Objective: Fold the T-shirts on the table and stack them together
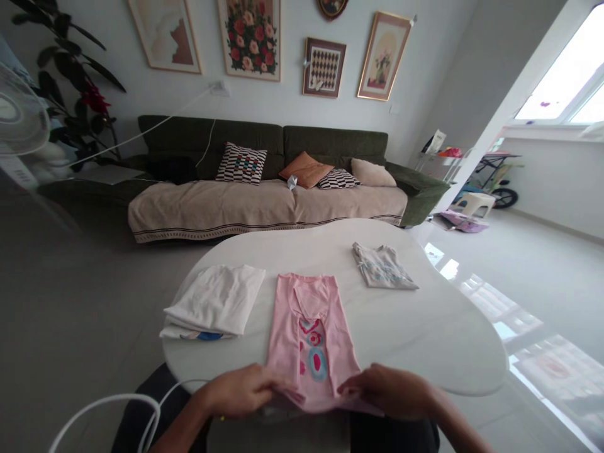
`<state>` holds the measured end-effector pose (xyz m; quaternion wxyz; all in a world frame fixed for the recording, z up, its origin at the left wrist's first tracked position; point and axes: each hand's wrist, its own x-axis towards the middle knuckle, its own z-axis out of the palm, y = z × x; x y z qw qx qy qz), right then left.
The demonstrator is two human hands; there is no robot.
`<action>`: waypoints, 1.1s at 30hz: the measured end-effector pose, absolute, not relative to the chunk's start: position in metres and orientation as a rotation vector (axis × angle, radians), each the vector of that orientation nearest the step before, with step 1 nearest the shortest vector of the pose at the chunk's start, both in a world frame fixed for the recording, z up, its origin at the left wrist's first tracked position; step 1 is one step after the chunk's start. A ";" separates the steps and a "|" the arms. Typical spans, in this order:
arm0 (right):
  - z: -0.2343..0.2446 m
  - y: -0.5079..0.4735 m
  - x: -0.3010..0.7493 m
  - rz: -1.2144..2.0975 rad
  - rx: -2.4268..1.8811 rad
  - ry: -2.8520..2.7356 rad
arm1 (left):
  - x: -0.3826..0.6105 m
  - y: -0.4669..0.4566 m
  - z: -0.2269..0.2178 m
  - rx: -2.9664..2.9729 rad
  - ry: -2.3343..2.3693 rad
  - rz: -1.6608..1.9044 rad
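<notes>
Hands; pink garment in both

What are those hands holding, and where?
A pink printed fabric garment, at its near end: left fingers grip one folded-in side, right fingers the other.

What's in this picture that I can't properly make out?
All in the head view:
Whole print on the pink garment: its folded-in sides cover part.
Blue print on the white garment: overlapping cloth hides its shape.
Fan: cut off by the left edge.
Oval picture: cut off by the top edge.
</notes>
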<state>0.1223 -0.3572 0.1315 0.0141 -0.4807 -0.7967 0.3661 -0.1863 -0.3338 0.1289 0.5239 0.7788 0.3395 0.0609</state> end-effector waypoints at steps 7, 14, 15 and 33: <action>0.111 -0.174 0.136 1.244 -1.637 -1.791 | -0.140 -0.177 0.073 1.110 1.182 0.845; 0.029 -0.135 0.125 1.195 -1.699 -1.528 | -0.131 -0.129 0.006 0.954 1.219 0.839; 0.022 -0.135 0.126 1.195 -1.685 -1.505 | -0.134 -0.128 0.003 0.954 1.200 0.837; -0.006 -0.107 0.128 0.727 -1.775 -1.509 | -0.125 -0.084 -0.018 1.230 1.463 1.049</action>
